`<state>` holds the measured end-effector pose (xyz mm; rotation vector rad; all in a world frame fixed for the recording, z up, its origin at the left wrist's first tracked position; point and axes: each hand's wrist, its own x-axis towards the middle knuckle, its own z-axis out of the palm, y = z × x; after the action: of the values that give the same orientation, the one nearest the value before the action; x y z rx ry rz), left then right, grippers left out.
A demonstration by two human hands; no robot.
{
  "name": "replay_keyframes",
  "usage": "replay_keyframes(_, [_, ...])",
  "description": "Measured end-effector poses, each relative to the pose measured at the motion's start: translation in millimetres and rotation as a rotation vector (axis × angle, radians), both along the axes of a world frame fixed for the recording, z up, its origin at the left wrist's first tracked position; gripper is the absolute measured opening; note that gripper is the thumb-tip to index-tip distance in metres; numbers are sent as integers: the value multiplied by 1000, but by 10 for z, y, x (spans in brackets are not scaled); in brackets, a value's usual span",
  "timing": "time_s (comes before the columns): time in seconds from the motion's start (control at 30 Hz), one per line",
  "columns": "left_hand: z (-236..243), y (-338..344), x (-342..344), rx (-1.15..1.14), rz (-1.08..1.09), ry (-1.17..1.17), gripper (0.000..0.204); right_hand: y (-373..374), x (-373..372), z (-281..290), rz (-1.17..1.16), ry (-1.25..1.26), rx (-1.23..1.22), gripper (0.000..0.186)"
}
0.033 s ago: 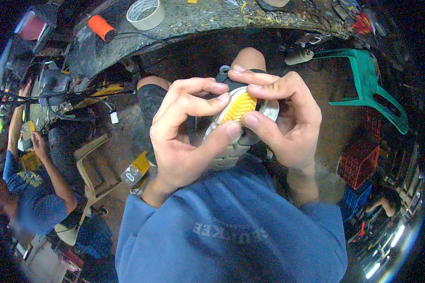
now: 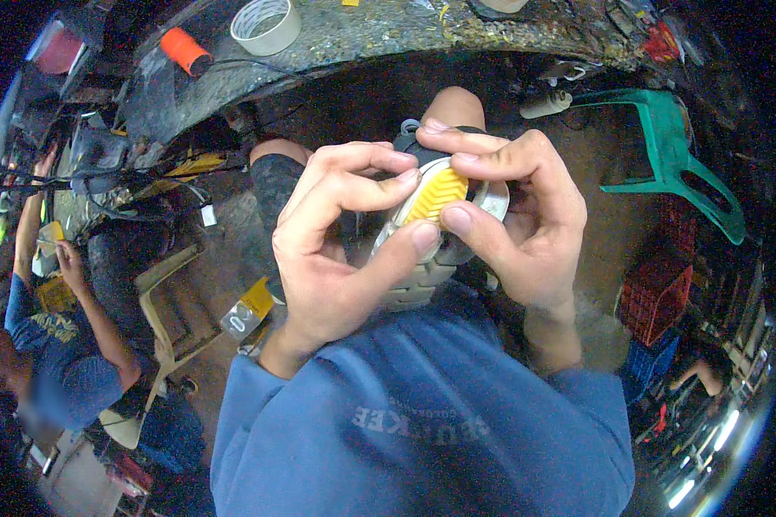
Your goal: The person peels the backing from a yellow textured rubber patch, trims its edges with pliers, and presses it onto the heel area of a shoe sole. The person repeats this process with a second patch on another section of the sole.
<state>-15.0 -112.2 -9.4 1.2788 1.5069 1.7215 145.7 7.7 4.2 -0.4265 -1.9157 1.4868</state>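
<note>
Both bare hands pinch the rim of a white-edged shoe sole with a yellow, chevron-ribbed insert at its raised end, held in front of the person, between the thighs. The left hand grips from eight o'clock, its thumb pressed at the insert's lower end and two fingertips along the upper left rim. The right hand grips from three o'clock, thumb at the lower right edge, forefinger on the upper right rim, another finger reaching farther toward twelve.

At six o'clock, the person's blue cloth shirt bears dark grey lettering, upside down from this view: a large arched line with a smaller line above it. At eight o'clock on the floor lies a flat yellow-and-grey printed packet with a pale oval mark. Farther along that direction, a co-worker's dark blue T-shirt has a yellow print, too small to tell.

Between ten and eleven, a whitish roll of tape lies on a paint-spattered workbench; printing curves around its inner wall. Near it, at ten, is an orange cylinder. A green plastic chair is between two and three, a red plastic crate near four.
</note>
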Motion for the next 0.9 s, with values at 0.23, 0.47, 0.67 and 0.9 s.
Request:
replay_keyframes(0.23, [1,-30,-28,-16,-32,2,31,-54,-10,31,-45,-10,5,31])
replay_keyframes(0.47, [-39,-36,-88,-40,-50,16,40,-40,-46,58,-97,-81,-14,35])
replay_keyframes(0.67, [-220,-63,-118,-214,-147,50,96,140,-85,-194,-117,-68,-218,28])
replay_keyframes(0.9, [-557,-6,-200,-432,-327,-108,92,552,-81,-495,64,-237,-193,31])
